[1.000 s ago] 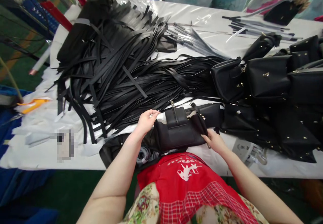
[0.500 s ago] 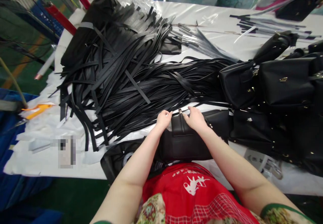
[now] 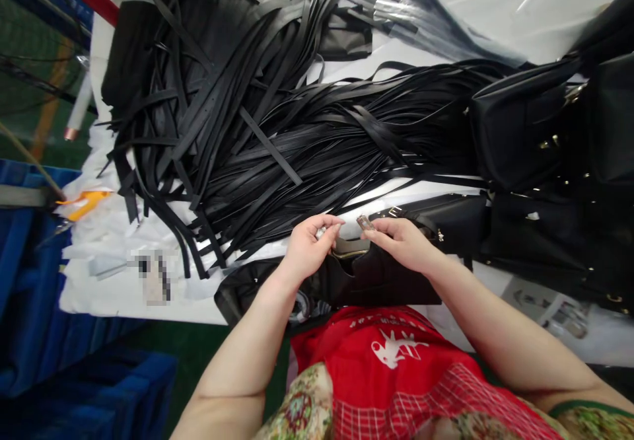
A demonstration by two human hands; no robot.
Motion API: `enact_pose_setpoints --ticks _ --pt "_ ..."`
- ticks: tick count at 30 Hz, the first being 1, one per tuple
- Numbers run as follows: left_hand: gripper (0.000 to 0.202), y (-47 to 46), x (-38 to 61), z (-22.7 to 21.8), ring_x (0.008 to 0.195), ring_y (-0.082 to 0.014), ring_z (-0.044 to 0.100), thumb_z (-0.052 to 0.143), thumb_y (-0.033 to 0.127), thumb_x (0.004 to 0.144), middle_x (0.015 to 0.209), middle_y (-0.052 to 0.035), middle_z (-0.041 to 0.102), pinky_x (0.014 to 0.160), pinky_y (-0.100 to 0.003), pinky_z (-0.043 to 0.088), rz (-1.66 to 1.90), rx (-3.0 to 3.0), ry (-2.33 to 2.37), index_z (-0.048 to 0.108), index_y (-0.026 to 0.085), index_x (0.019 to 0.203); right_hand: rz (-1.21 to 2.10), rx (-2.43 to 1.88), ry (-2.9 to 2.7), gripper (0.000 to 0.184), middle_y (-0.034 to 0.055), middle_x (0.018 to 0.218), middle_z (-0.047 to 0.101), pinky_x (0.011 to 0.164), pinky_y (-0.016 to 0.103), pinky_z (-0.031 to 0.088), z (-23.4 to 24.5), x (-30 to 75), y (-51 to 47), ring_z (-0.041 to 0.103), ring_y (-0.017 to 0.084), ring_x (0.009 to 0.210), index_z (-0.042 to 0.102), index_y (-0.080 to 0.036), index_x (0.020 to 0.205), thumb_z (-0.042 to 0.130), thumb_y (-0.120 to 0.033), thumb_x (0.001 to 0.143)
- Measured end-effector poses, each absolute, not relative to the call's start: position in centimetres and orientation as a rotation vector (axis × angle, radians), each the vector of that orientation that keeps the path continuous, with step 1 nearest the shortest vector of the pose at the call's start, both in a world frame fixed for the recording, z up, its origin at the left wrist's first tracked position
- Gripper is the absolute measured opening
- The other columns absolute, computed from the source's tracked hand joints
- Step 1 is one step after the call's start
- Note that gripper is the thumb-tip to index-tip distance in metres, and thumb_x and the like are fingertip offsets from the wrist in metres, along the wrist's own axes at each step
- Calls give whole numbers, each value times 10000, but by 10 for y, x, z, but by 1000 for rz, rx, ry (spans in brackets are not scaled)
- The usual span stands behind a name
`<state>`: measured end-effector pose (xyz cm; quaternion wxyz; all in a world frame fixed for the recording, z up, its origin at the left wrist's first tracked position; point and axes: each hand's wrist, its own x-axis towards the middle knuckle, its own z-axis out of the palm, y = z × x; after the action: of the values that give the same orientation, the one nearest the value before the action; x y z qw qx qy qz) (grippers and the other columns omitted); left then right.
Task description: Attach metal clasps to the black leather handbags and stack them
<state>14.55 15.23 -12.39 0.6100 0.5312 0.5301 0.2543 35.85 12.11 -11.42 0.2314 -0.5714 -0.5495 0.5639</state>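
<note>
A small black handbag (image 3: pixel 376 281) lies at the table's near edge in front of my red apron. My left hand (image 3: pixel 310 245) is curled at the bag's top, pinching a small metal fitting near the gold-edged opening. My right hand (image 3: pixel 401 242) is closed on the bag's flap, with a small metal clasp showing at its fingertips. Both hands meet over the top of the bag. A big heap of black leather straps (image 3: pixel 277 129) lies just beyond them.
Several finished black handbags (image 3: pixel 545 136) are stacked at the right. A white sheet covers the table (image 3: pixel 119 288). Blue crates (image 3: pixel 34 308) stand at the left below the table edge, with orange scraps (image 3: pixel 84 203) near them. Grey strips (image 3: pixel 406 17) lie at the back.
My view has moved closer and lower over the table. My hands have shifted from the bag's sides to its top and now pinch the metal fittings at the opening.
</note>
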Motion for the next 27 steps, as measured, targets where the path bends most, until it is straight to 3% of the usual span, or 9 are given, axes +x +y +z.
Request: enact_pose_setpoints --ticks 8,16,23,27 --pt "273 149 166 -108 724 -146 618 752 355 722 827 -30 689 671 -242 478 647 1392 1135 703 171 917 1370 -1574 -1740 302 19 716 639 634 246 393 -91 363 104 548 147 678 682 -155 844 486 -375 911" --pt "152 157 172 -93 656 -122 591 683 300 788 723 -2 663 642 -232 468 641 1480 1137 650 157 745 1034 -1618 -2016 290 -3 606 530 594 252 316 -86 359 103 468 126 606 587 -173 705 471 -324 923" --pt "82 131 181 -95 771 -179 591 561 214 880 821 -37 641 736 -312 475 434 2082 1084 601 184 815 1086 -1684 -1857 213 20 715 607 657 254 378 -102 359 105 534 148 689 596 -178 736 489 -270 896" --pt "79 123 183 -102 774 -175 582 539 182 883 795 -30 622 739 -310 482 530 1956 1127 555 189 805 1294 -1492 -1741 262 49 891 656 804 291 429 -103 369 108 577 176 851 641 -173 869 414 -288 933"
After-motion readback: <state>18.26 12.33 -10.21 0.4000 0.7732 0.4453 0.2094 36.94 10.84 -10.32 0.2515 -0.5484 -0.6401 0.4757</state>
